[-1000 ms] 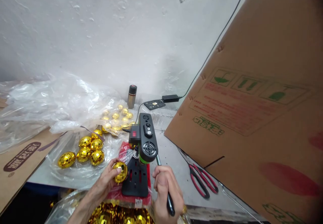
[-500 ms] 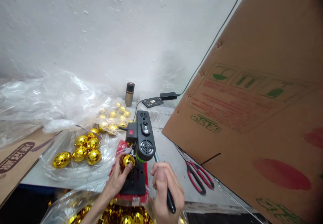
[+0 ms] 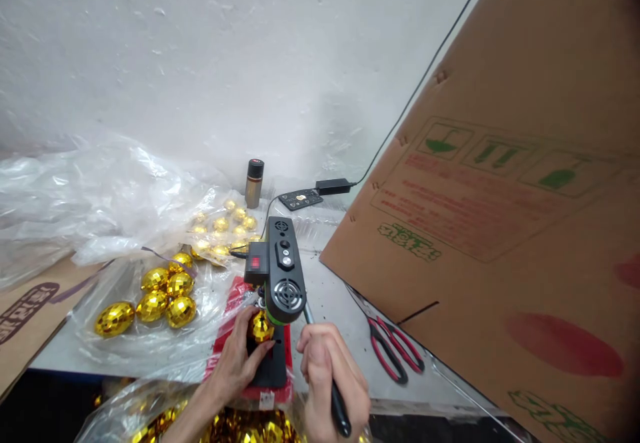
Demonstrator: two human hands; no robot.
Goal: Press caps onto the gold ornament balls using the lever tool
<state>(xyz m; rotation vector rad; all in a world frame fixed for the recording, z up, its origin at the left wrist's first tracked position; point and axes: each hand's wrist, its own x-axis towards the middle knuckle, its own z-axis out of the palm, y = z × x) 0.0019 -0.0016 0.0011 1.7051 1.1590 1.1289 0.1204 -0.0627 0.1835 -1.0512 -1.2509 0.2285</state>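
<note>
A gold mirror-faceted ball ornament sits between the thumb and fingers of my left hand, right below the head of a black bench-top press machine. The head hides the ball's upper part, so I cannot tell whether they touch. My right hand is wrapped round the black grip of the machine's lever, whose metal rod runs up beside the head. Under the ball is the machine's black slotted base, resting on red plastic wrapping.
Several gold ornaments lie on clear plastic at left; more fill a bag below my hands. Red-handled scissors lie right of the machine, beside a large carton. Behind stand a dark-capped bottle and a power adapter.
My left hand has carried the ball slightly right and down, from beside the machine's head to beneath it. My right hand stays on the lever. The view has shifted slightly.
</note>
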